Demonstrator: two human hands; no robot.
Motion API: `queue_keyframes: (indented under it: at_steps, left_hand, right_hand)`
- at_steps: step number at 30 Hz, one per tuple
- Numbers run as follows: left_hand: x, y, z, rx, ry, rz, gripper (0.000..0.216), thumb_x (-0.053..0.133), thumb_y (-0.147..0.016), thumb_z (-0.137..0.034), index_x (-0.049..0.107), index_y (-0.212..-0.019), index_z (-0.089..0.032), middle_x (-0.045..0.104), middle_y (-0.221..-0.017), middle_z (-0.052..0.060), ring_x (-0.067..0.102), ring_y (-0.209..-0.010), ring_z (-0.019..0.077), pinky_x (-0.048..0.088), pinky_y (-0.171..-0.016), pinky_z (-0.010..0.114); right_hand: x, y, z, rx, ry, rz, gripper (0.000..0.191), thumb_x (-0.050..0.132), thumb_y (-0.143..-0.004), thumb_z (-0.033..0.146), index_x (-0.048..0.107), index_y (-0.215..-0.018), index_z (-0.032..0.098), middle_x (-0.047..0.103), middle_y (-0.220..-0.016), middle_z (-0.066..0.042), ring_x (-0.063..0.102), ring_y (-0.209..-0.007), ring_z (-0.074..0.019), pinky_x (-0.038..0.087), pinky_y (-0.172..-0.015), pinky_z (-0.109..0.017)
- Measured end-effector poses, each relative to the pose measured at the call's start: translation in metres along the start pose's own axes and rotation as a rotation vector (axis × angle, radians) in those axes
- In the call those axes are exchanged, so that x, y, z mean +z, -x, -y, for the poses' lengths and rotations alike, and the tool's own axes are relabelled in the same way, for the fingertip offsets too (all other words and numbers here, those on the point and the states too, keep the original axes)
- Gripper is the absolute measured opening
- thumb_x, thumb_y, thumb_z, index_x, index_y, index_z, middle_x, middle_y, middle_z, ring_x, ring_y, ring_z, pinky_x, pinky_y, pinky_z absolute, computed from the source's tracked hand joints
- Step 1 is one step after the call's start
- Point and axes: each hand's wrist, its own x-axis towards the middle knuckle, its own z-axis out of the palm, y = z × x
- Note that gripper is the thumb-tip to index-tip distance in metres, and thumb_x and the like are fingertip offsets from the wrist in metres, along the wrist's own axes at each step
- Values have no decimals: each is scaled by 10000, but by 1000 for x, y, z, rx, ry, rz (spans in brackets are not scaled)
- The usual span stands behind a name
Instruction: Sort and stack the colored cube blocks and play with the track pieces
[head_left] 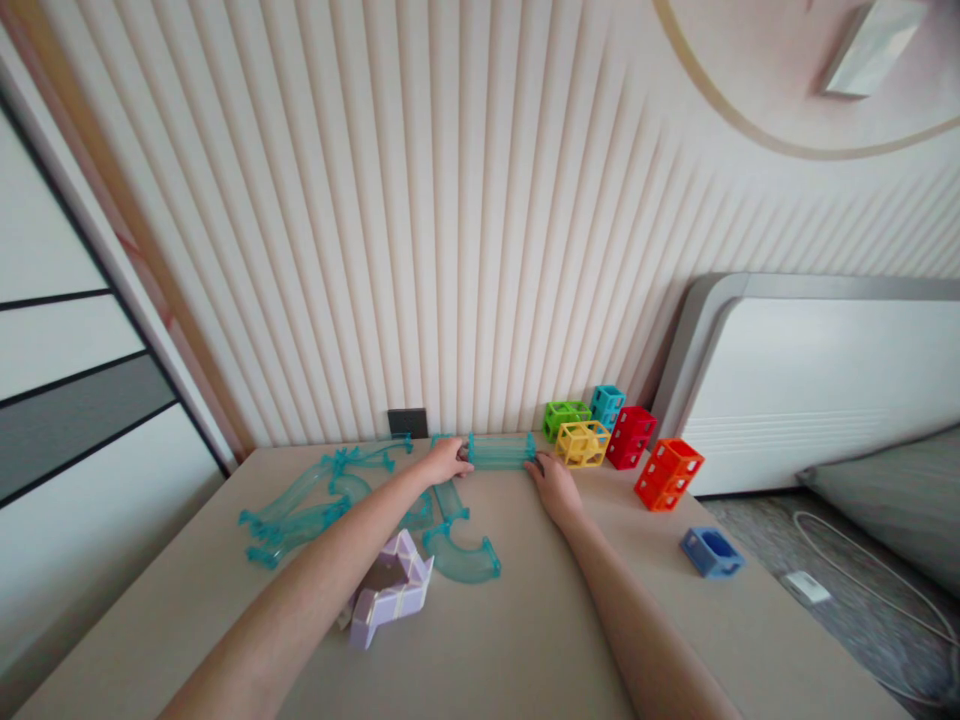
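A straight piece of see-through teal track (501, 453) lies crosswise near the back of the table, by the ribbed wall; it may be several pieces stacked. At its left end are the bent fingers of my left hand (450, 460), closed on it. My right hand (556, 482) grips the opposite end with its fingertips. Below my left hand, another straight teal piece (448, 500) runs toward me and meets a curved teal piece (463, 560). More teal track pieces (300, 505) lie in a loose pile to the left, partly hidden behind my left forearm.
Right of my hands stand open-sided block frames: green (564, 418), yellow (581, 443), blue (607, 403), red (631, 436), orange (669, 474) and dark blue (711, 552). A lilac folded form (394, 590) sits beside my left forearm. The table (547, 640) backs onto the wall.
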Motion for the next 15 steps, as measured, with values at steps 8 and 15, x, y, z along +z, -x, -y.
queue_keyframes:
  at_steps: [8, 15]
  left_hand:
    - [1, -3, 6, 10, 10, 5, 274, 792, -673, -249, 604, -857, -171, 675, -682, -17, 691, -657, 189, 531, -616, 268]
    - [2, -6, 8, -15, -11, 23, 245, 786, -726, -250, 611, -871, -160, 667, -685, -18, 694, -674, 187, 543, -646, 276]
  right_hand:
    - [-7, 5, 14, 43, 191, 25, 227, 522, -986, 295, 690, -894, 172, 712, -1003, -134, 655, -986, -250, 447, -829, -298]
    - [-13, 12, 21, 77, 294, 13, 241, 521, -988, 301, 731, -938, 194, 719, -1031, -128, 651, -1026, -254, 443, -858, -322]
